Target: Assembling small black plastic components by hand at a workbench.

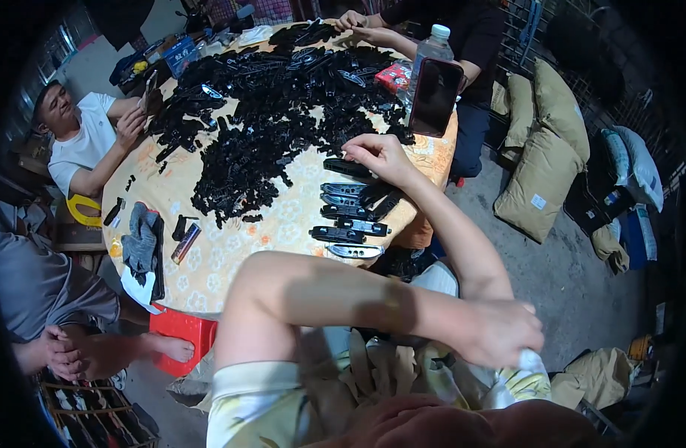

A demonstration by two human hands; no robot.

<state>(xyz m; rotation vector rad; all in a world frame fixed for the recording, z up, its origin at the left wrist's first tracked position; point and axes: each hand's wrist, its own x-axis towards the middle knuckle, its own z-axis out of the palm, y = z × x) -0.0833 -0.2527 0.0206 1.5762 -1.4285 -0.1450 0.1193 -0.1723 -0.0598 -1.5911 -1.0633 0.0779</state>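
My right hand (384, 158) reaches over the table's right side, thumb and fingertips pinched together. Whatever is between them is too small to make out. Just under those fingers lies a long narrow black piece (346, 166). Below it runs a column of similar black pieces (337, 234), some with shiny silver faces (356, 252). Slanted black pieces (382, 198) rest at the column's right. My left arm crosses in front of my body, and my left hand (505, 334) is curled shut beside my right sleeve (532, 377). Its fingertips are hidden.
A big heap of small black parts (242, 160) covers much of the patterned tablecloth (272, 231). A phone (435, 97) stands against a plastic bottle (440, 33) at the right edge. Grey gloves (141, 239) lie left. Other people sit around; stuffed sacks (543, 183) stand right.
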